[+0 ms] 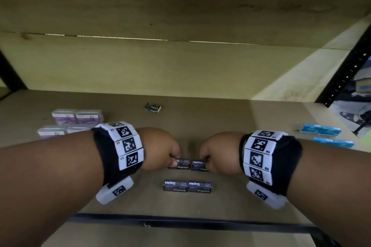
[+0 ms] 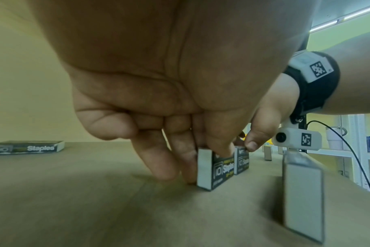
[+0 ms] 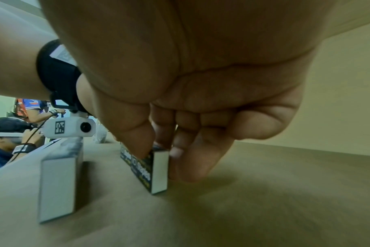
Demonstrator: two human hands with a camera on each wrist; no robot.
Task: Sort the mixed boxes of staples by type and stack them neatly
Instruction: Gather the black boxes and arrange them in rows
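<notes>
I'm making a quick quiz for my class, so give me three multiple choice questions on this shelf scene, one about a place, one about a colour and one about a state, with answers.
1. Where does the lone black staples box lie?
A. Farther back on the shelf than the hands
B. On the blue boxes
C. In the left hand

2. What colour are the boxes at far right?
A. Red
B. Blue
C. Black

3. What is the left hand doing?
A. Lying flat and open
B. Pinching a black box that stands on edge
C. Lifting a purple box

Answers: 1 A, the head view shows it alone beyond both hands. 2 B, they show bright blue. 3 B, the left wrist view shows thumb and fingers on either face.
</notes>
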